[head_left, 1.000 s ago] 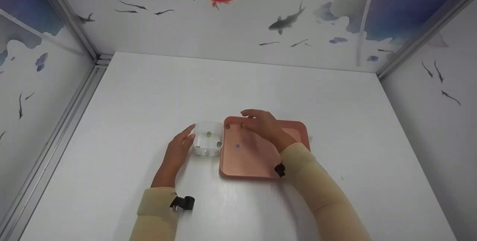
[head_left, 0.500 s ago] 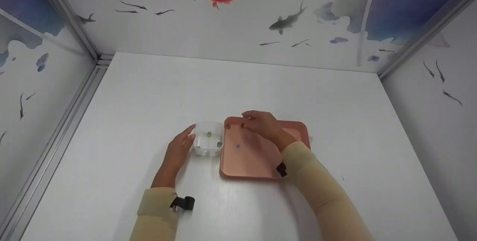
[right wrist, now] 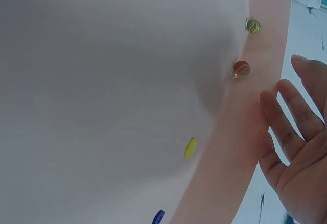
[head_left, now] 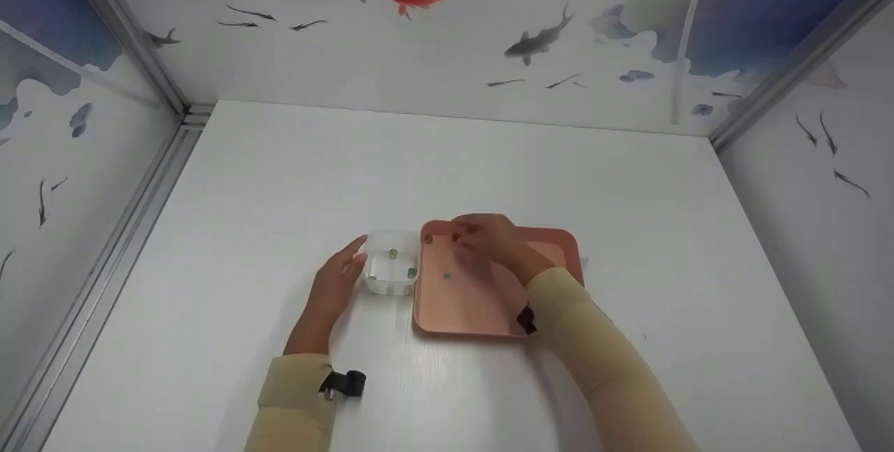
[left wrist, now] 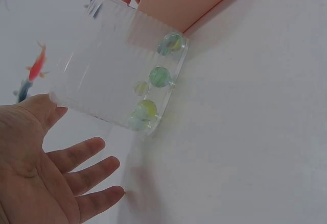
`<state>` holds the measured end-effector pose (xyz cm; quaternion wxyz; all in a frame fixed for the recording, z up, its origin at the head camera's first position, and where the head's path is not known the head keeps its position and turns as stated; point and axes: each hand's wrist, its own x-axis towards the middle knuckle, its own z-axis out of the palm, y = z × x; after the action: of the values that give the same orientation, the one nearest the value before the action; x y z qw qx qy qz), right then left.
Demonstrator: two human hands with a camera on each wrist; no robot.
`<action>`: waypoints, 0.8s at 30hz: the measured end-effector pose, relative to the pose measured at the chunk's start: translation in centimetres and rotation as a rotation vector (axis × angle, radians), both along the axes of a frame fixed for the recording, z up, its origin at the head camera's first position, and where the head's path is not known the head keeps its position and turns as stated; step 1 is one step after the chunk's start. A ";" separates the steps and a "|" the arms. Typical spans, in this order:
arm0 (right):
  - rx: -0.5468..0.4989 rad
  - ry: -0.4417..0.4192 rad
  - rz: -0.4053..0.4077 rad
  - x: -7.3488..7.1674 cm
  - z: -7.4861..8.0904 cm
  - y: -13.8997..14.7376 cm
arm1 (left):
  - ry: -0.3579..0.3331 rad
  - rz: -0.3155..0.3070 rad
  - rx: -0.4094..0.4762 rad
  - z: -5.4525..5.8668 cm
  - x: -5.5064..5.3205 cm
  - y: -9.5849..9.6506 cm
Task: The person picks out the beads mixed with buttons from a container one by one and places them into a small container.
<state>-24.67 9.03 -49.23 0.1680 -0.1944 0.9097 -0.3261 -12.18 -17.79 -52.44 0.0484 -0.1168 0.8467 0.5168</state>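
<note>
My left hand (head_left: 336,288) stands beside a clear plastic box (head_left: 391,287), its thumb and forefinger at the wall and the other fingers spread in the left wrist view. Several glass marbles lie in the box, including a green marble (left wrist: 160,77). My right hand (head_left: 492,239) is over the far rim of a pink tray (head_left: 468,316), fingers loosely bent. In the right wrist view a red-brown marble (right wrist: 241,69) lies in the tray just off its fingertips, with nothing between them. A yellow-green marble (right wrist: 253,26) sits close by along the edge.
A small blue piece (head_left: 447,276) lies on the tray floor. The right wrist view also shows a flat yellow piece (right wrist: 190,147) and a dark blue one (right wrist: 158,217) inside the tray. Box and tray stand side by side on a white table (head_left: 279,179) between printed walls.
My right hand has come slightly down and nearer, and its fingers have bent toward the marble at the tray's far edge. The left hand and the box stay where they were.
</note>
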 end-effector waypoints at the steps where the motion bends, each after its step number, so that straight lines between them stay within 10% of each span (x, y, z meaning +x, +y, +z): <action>1: -0.015 -0.004 0.006 0.0 0.0 0.0 | 0.002 -0.001 -0.001 0.0 0.0 0.0; 24: 0.048 -0.019 0.023 0.2 -0.7 -0.3 | -0.024 0.008 -0.020 0.0 0.0 0.0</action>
<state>-24.43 8.69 -49.97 0.1852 -0.1975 0.9134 -0.3040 -12.20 -17.82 -52.40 0.0554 -0.1268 0.8507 0.5071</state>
